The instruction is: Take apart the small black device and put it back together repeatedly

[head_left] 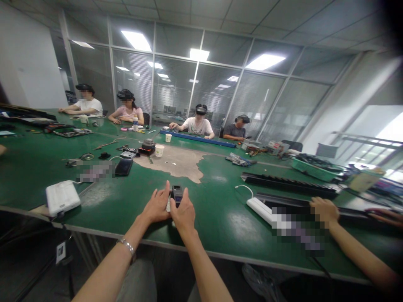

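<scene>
Near the front edge of the green table, a small dark boxy device (177,192) stands between my two hands; its exact kind is not clear. My left hand (157,205) grips it from the left, thumb pointing up, with a silver bracelet on that wrist. From the right, my right hand (183,213) closes around the same device, its thumb along the near side. Something small and pale (168,204) shows between the left palm and the device. The fingers partly hide the device's lower part.
Left lie a white box-shaped unit (63,198) and a black phone (124,167). Paper cups (159,150) stand farther back. To the right are a white power strip (260,211), long black rails (289,185), and a co-worker's hand (325,211). Several people sit across the table.
</scene>
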